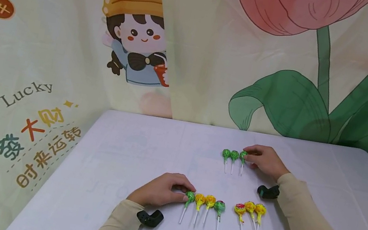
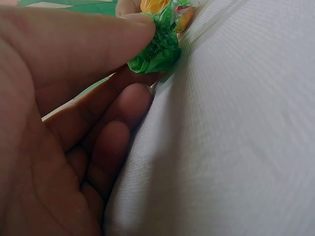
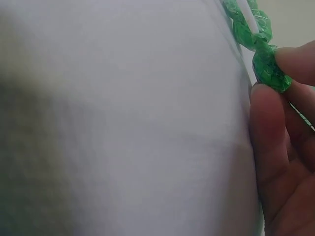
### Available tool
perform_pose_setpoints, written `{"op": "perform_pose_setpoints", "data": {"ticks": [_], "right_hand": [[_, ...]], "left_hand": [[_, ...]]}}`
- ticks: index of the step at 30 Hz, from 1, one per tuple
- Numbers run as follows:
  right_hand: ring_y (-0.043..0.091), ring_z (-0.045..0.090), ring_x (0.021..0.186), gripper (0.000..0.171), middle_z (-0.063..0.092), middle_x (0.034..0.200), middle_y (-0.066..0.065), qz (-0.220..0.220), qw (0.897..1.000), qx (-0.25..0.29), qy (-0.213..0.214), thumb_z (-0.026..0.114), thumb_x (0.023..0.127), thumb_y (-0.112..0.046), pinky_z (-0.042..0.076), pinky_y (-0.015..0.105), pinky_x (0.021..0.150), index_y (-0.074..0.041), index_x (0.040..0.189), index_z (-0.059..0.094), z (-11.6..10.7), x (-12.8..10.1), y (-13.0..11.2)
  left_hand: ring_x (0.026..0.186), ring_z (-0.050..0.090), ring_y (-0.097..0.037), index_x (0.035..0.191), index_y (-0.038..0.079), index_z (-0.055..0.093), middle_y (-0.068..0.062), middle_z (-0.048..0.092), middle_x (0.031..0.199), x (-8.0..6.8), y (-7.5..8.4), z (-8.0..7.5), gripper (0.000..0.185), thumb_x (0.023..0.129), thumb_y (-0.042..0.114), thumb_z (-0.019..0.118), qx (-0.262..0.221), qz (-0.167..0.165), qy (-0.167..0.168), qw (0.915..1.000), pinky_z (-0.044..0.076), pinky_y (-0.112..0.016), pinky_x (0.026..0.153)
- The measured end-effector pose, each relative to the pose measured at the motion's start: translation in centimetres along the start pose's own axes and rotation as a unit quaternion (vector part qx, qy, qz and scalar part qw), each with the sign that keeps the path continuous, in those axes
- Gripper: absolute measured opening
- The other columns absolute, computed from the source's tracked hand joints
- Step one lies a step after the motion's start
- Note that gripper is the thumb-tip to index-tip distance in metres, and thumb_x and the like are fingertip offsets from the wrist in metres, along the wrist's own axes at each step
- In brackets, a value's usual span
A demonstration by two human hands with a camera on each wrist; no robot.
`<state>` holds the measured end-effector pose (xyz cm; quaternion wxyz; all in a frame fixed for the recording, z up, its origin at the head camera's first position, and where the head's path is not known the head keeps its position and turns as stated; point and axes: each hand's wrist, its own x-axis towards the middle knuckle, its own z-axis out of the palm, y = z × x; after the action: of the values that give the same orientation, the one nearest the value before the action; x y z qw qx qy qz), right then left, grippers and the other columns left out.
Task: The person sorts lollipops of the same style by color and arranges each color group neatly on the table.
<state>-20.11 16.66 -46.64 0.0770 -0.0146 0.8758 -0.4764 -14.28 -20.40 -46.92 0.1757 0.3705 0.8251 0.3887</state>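
Note:
Toward the back of the table, my right hand (image 1: 266, 161) pinches the green head of a lollipop (image 3: 270, 70), the rightmost in a row of three green ones. Two other green lollipops (image 1: 230, 155) lie just left of it, sticks toward me. Nearer the front, my left hand (image 1: 166, 189) pinches a green lollipop (image 2: 158, 51) by its wrapped head, at the left end of a row. Beside it lie two yellow lollipops (image 1: 205, 201) and a green one with some red (image 1: 219, 207). In the left wrist view the fingertips rest close to the cloth.
Right of the front row lie a red-and-yellow lollipop (image 1: 239, 209) and two yellow lollipops (image 1: 255, 209), their sticks close together. A white cloth covers the table (image 1: 126, 150). Behind it hangs a printed curtain (image 1: 202, 52). A black wrist camera (image 1: 268, 192) sits on the right wrist.

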Motion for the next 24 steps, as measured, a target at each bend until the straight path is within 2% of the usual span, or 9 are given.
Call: {"op": "perform_pose_setpoints", "data": {"ticks": [10, 24], "right_hand": [[0.024, 0.061, 0.091, 0.037, 0.063, 0.124, 0.014, -0.003, 1.0, -0.007, 0.0, 0.067, 0.096, -0.019, 0.054, 0.032, 0.078, -0.006, 0.131, 0.064, 0.23, -0.06, -0.23], [0.024, 0.06, 0.088, 0.038, 0.062, 0.125, 0.014, 0.0, 1.0, -0.022, -0.002, 0.067, 0.096, -0.02, 0.053, 0.032, 0.078, -0.007, 0.132, 0.064, 0.28, -0.32, -0.46]], "left_hand": [[0.101, 0.061, -0.008, 0.119, 0.027, 0.071, 0.016, 0.066, 0.111, -0.06, 0.23, -0.06, 0.025, 0.095, 0.022, 0.072, -0.014, -0.007, 0.0, 0.9999, 0.049, -0.031, 0.09], [0.101, 0.06, -0.007, 0.12, 0.026, 0.071, 0.017, 0.065, 0.112, -0.01, 0.24, -0.1, 0.026, 0.095, 0.02, 0.071, 0.003, -0.007, -0.005, 1.0, 0.048, -0.029, 0.091]]}}
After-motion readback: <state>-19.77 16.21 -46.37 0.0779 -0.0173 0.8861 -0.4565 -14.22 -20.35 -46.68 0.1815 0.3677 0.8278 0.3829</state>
